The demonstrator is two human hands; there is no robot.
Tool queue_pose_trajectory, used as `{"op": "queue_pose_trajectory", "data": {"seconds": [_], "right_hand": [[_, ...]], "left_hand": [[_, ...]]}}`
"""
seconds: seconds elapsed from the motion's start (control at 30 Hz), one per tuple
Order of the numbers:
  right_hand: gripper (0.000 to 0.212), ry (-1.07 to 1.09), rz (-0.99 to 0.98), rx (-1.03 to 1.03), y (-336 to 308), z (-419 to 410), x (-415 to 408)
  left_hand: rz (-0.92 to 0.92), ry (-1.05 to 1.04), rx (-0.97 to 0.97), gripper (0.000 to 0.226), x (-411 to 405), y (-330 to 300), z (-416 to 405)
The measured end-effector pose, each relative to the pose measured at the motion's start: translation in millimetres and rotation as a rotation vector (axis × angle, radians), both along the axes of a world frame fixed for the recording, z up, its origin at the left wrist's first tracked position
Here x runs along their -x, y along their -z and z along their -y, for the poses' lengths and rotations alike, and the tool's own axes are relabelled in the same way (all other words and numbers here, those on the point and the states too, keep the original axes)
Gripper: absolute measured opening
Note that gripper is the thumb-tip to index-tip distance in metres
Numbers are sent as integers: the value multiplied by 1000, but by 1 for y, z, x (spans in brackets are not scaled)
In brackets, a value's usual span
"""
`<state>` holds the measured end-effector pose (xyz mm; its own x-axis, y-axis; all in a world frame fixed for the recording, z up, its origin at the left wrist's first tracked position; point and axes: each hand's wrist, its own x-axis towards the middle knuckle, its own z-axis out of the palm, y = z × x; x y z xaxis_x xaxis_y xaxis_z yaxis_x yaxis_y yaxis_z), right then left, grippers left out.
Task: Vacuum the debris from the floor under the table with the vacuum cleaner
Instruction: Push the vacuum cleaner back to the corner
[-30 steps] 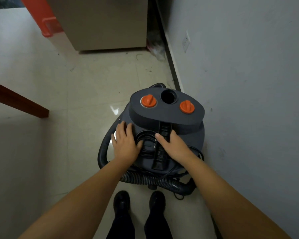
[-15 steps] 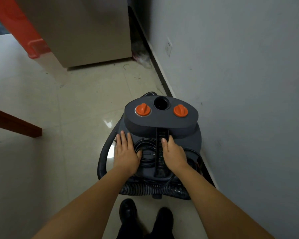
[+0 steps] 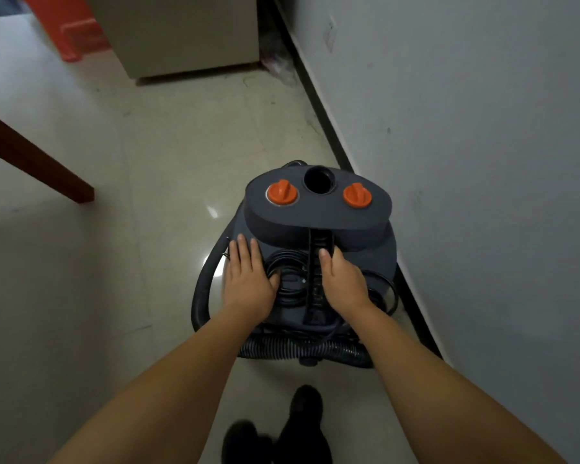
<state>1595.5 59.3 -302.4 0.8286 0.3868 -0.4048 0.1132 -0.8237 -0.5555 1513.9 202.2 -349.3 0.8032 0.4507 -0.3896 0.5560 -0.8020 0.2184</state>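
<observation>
head view, both hands [image 3: 248,286] flat on vacuum cleaner [image 3: 318,222]

Glossy pale floor tiles [image 3: 181,145] catch a bright glint of light. On the right runs a grey-white wall [image 3: 466,145] with a black skirting strip [image 3: 318,105] and a socket plate [image 3: 330,36]. At the far end stands a beige cabinet [image 3: 188,31], an orange plastic piece [image 3: 71,28] beside it. A dark wooden edge [image 3: 34,159] cuts in from the left.

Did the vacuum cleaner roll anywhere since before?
Yes. The vacuum cleaner has rolled forward along the wall's black baseboard, nearer the beige cabinet.
</observation>
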Motion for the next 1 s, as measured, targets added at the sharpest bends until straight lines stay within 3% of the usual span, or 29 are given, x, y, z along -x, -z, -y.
{"op": "queue_pose_trajectory", "data": {"seconds": [1.0], "right_hand": [[51,321,-23,-16,2,171,438]], "left_hand": [[-58,234,28,78,405,-12,165]]}}
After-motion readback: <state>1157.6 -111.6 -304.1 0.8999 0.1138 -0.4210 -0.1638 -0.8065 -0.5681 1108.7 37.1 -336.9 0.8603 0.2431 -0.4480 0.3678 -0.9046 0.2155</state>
